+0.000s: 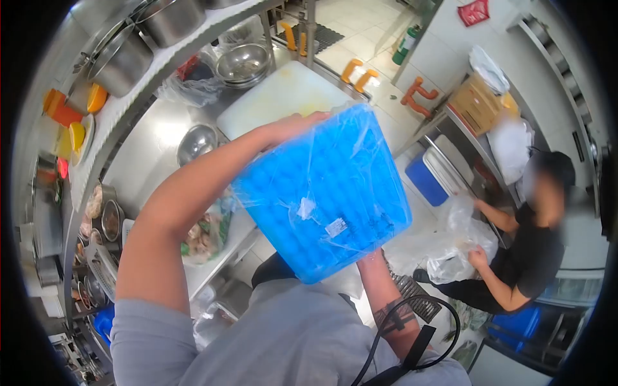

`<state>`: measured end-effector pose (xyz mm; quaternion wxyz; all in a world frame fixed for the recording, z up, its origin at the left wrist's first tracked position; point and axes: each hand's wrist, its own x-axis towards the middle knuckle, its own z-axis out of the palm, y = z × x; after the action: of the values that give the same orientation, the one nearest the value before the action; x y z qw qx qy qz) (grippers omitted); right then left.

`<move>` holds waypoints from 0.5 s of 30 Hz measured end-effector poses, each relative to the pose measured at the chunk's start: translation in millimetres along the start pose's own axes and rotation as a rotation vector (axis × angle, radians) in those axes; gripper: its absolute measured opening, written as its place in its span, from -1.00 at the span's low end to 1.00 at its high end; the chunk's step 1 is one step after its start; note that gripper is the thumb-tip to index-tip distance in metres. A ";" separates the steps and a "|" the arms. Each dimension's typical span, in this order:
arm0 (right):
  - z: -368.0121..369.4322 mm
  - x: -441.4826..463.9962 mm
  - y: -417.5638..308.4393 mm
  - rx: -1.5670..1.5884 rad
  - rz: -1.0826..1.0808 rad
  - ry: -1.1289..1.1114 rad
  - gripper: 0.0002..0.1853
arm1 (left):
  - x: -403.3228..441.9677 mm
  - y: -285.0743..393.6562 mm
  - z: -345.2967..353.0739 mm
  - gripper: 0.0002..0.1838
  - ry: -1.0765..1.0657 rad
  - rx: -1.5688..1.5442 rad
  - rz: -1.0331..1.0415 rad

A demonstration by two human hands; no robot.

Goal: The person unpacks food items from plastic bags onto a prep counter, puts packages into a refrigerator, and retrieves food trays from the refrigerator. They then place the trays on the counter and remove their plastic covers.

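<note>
A blue tray (322, 186) with rows of rounded bumps, wrapped in clear plastic film, fills the middle of the view, tilted in front of my chest. On its face are a small white printed label and a whitish patch. My left hand (293, 127) grips its far upper edge, the fingertips partly hidden behind it. From below, my right hand (370, 258) supports the near right edge; its fingers are hidden behind the tray. Just beyond the tray lies a white cutting board (277, 96) on the steel counter.
Metal bowls (243, 63) and a bag of food (209, 235) sit on the steel counter (145, 157). Pots (122, 61) line the shelf at upper left. To the right, a person in black (541, 238) handles clear plastic near a blue-and-white cooler (428, 180). A black cable (458, 321) loops near my right arm.
</note>
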<state>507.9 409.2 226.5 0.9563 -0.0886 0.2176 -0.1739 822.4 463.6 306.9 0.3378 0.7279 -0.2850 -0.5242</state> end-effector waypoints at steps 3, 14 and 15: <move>45.6 57.7 9.5 -0.004 0.008 -0.028 -0.45 | 13.8 -21.7 -67.0 -0.37 0.103 0.392 0.224; 129.9 176.4 6.1 -0.128 0.045 0.076 -0.46 | 63.8 -91.9 -190.3 -0.40 -0.008 -0.723 0.140; 128.4 178.5 6.0 -0.115 0.064 0.046 -0.46 | 53.7 -84.4 -192.2 -0.40 -0.010 -0.734 0.122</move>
<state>717.9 360.5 270.5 0.9495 -0.1323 0.2517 -0.1324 1026.6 510.9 252.2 0.6054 0.5376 -0.1226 -0.5740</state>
